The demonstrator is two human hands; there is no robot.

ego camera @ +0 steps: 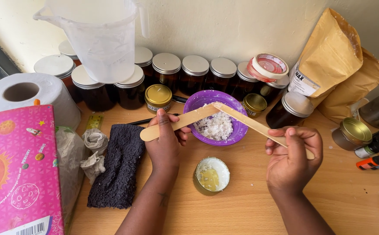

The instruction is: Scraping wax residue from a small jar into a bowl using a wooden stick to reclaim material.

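Note:
My left hand (166, 139) grips a flat wooden stick (178, 123). My right hand (291, 153) grips a second wooden stick (250, 122). The two stick tips meet above a purple bowl (238, 129) that holds white flakes (217, 126). In front of the bowl, between my wrists, sits a small gold tin (210, 176) with pale wax inside and a white-smeared rim. A dark folded cloth (117, 163) lies just left of my left forearm.
A row of dark jars with silver lids (195, 72) lines the wall, with a translucent plastic jug (100, 37) on top. Brown paper bags (335, 61) stand at right, gold tins (352, 132) nearby. A toilet roll (24, 93) and pink box (17, 169) are at left.

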